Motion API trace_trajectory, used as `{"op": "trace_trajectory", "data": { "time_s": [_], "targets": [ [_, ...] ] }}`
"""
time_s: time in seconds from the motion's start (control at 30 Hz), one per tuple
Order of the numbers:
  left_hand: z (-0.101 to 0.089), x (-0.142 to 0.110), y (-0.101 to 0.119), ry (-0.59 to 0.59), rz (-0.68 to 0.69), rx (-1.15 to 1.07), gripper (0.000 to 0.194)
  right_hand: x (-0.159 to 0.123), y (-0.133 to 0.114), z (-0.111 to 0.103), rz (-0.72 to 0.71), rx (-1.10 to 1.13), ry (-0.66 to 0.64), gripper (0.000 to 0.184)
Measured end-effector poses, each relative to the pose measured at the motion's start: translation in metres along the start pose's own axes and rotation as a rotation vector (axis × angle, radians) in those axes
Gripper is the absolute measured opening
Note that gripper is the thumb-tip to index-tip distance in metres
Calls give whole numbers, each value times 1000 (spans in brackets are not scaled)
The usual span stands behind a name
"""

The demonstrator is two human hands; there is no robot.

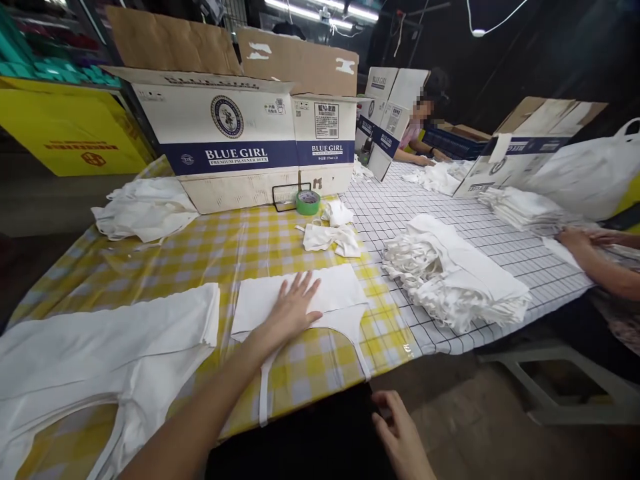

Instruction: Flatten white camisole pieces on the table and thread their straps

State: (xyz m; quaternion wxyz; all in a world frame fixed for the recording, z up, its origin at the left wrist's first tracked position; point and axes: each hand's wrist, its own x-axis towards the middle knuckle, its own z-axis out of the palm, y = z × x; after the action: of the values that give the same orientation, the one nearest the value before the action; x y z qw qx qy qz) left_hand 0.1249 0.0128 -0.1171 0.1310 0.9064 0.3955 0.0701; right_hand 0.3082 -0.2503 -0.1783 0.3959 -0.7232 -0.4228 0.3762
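My left hand (295, 305) lies flat with spread fingers on a white strappy top (340, 287), which is laid out on the yellow checked cloth. The top's two thin straps point toward me, one hanging over the table's edge. Just off that edge, low in the head view, is my right hand (397, 430); its fingers are loosely bent and apart, with nothing seen in them. To the left sits a stack of similar white tops (165, 327), partly cut off by the frame. A thick pile of white tops (465, 267) with bunched straps rests to the right.
A large beer carton (240, 190) stands at the back, with green tape (307, 203) before it. Small white cloth pieces (333, 238) and a white heap (145, 207) lie nearby. One co-worker's hands (580, 243) are at the right; another person sits farther back.
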Motion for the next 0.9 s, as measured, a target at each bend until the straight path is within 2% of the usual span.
{"op": "trace_trajectory", "data": {
  "time_s": [0.1, 0.23, 0.3, 0.37, 0.47, 0.6, 0.73, 0.9],
  "targets": [
    [14, 22, 40, -57, 155, -83, 70, 14, 19, 13, 63, 110, 86, 42],
    [39, 29, 68, -118, 263, -142, 66, 31, 10, 20, 16, 198, 20, 34],
    [48, 27, 73, -106, 266, -123, 65, 28, 4, 18, 18, 211, -15, 34],
    [52, 25, 74, -85, 256, -106, 64, 16, 5, 12, 39, 193, 14, 38],
    [52, 23, 73, -80, 266, -110, 65, -9, 15, -4, 71, 144, 101, 37],
    [51, 24, 74, -62, 274, -109, 64, -39, 32, -28, 129, 152, 118, 33],
    [52, 26, 73, -64, 281, -116, 64, -63, 32, -44, 142, 316, 130, 32],
    [48, 24, 80, -32, 248, -157, 63, -77, 3, -63, 105, 632, 12, 27]
  ]
}}
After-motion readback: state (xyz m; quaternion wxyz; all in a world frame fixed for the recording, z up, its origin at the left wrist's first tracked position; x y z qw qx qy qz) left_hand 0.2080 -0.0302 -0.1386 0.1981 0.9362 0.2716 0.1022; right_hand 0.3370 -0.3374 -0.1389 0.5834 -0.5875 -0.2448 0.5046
